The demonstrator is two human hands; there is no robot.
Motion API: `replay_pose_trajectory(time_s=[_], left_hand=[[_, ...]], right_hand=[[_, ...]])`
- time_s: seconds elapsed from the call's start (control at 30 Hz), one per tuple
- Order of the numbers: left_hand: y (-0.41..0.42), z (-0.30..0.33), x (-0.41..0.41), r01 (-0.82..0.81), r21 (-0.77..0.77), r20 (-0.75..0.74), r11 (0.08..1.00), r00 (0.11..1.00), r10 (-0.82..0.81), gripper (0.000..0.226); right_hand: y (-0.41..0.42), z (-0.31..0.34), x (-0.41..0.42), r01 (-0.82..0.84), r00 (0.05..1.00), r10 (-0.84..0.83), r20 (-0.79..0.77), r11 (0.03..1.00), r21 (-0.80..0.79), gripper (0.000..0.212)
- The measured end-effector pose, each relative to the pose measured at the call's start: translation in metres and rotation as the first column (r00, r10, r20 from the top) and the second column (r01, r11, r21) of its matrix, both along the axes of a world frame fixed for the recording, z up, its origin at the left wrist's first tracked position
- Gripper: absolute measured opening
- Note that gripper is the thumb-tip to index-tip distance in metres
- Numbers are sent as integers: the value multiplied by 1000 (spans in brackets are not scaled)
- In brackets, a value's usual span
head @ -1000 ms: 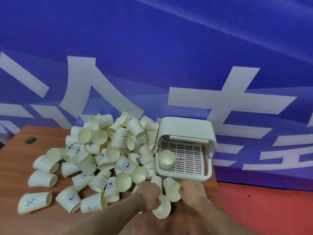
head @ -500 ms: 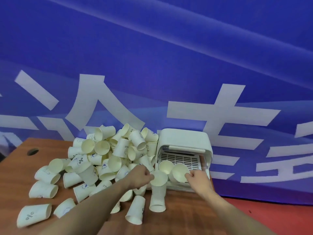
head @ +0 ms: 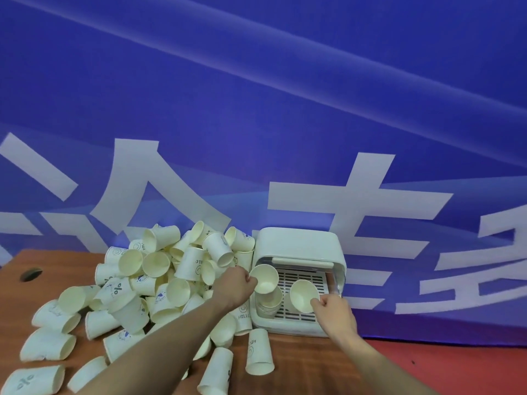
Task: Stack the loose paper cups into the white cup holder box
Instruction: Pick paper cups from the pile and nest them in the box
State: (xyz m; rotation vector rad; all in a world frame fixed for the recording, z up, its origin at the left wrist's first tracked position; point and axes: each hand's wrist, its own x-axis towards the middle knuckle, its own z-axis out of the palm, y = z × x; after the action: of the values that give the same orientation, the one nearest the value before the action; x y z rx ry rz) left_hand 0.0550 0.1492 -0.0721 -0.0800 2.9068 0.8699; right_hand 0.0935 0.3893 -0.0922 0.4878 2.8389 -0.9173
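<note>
While both hands work at the white cup holder box [head: 299, 243], each one carries a single paper cup by its rim. The left hand [head: 232, 286] pinches the rim of one paper cup [head: 264, 278] and holds it directly above the nested stack [head: 268, 302] standing at the left side of the slotted tray [head: 309, 280]. The right hand [head: 332, 307] pinches the rim of a second cup [head: 303, 295], mouth tilted toward the camera, at 3 o'clock of the stack and over the tray.

Recommended procedure for the step in hand:
1. Align the left cup's base with the mouth of the top stacked cup before lowering; a tilted entry is likely to jam or crush the thin wall.
2. Lower until the rims nest, then release the pinch.
3. Keep the right cup clear of the stack until the left hand is clear, then seat it the same way or start a second column on the tray.

The loose cup pile [head: 159, 280] lies at 9 o'clock of the box on the wooden table [head: 296, 366], with one upside-down cup [head: 259, 352] at 6 o'clock of the box's left corner. Judged by the pile, most of the task remains.
</note>
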Motion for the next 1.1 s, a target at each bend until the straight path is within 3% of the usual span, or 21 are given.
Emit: replay_pose_trajectory(time_s=[0.43, 0.8, 1.1], left_hand=[[13, -30, -16, 52, -148, 52, 988, 998, -44, 34], [27, -54, -27, 72, -101, 213, 992, 976, -49, 31], [17, -45, -20, 50, -131, 198, 990, 980, -23, 39]], right_hand=[[14, -31, -8, 41, 993, -39, 107, 999, -17, 33], [21, -48, -16, 52, 989, -48, 139, 998, -28, 35], [11, -32, -19, 42, 995, -37, 93, 998, -53, 36]])
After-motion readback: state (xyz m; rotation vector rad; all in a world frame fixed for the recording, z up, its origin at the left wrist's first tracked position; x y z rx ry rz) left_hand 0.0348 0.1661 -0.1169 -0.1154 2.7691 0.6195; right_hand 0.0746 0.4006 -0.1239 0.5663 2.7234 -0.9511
